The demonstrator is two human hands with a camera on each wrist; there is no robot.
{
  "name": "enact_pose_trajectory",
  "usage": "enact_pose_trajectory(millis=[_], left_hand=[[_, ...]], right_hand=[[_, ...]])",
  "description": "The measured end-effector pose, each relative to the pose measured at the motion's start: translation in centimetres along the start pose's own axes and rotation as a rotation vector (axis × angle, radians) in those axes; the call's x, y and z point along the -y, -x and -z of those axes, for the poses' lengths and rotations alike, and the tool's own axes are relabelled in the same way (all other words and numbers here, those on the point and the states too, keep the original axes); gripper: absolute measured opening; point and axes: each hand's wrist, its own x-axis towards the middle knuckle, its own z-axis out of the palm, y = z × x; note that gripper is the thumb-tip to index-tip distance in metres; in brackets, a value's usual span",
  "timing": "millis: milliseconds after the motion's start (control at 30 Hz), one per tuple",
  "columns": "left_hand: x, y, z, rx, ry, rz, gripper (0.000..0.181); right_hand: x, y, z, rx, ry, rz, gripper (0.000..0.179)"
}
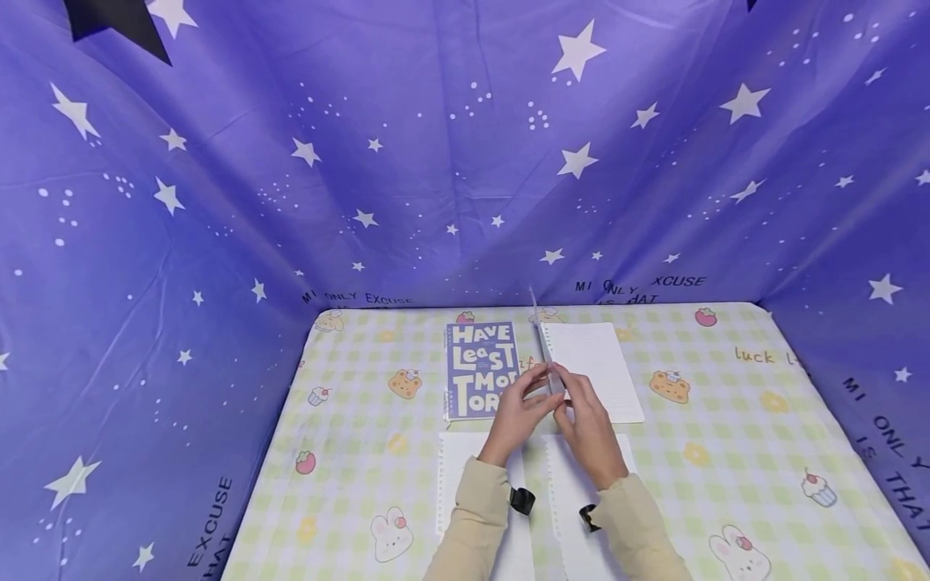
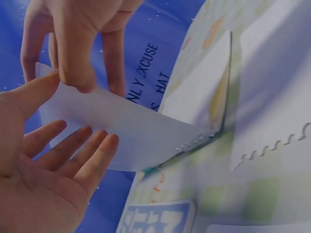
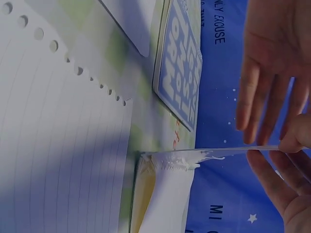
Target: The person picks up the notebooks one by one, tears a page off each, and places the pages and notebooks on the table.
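Observation:
A thin whitish sheet [image 2: 112, 126] with holes along its lower edge stands up on edge, seen nearly edge-on in the right wrist view. It meets the left edge of a white lined page [image 1: 603, 363]. My right hand [image 1: 590, 428] pinches its upper edge, thumb [image 2: 77, 68] on the near face and fingers behind. My left hand [image 1: 517, 410] rests straight fingertips [image 2: 109, 143] against the near face, thumb tip at the top corner. To the left lies a purple notebook cover [image 1: 472, 363] with large white lettering.
Two hole-edged white sheets lie nearer me, a left one [image 1: 454, 468] and a right one [image 1: 555, 484], partly under my forearms. A checked tablecloth [image 1: 349, 452] with cartoon prints covers the table. A blue star-patterned curtain [image 1: 436, 202] hangs behind and at both sides.

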Motion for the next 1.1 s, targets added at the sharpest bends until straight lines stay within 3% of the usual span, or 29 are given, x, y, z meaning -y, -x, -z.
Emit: enact_pose_trajectory(millis=[133,533,833,1100], left_hand=[[0.7,0.0,-0.3,0.006,-0.056,0.005,0.049],[1.3,0.3,-1.8,0.022,-0.114,0.060,0.045],[1.7,0.2,-2.7,0.021,-0.215,0.009,0.049],[2.2,0.1,-3.2,0.023,-0.271,0.045,0.052]], right_hand=[[-0.2,0.1,0.2,-0.014,-0.023,-0.018,0.068],[-0.8,0.5,1.0,-0.046,-0.013,-0.099,0.068],[-1.2,0.7,1.6,-0.057,-0.008,-0.166,0.067],[-1.8,1.2,1.9,-0.053,-0.029,-0.219,0.068]])
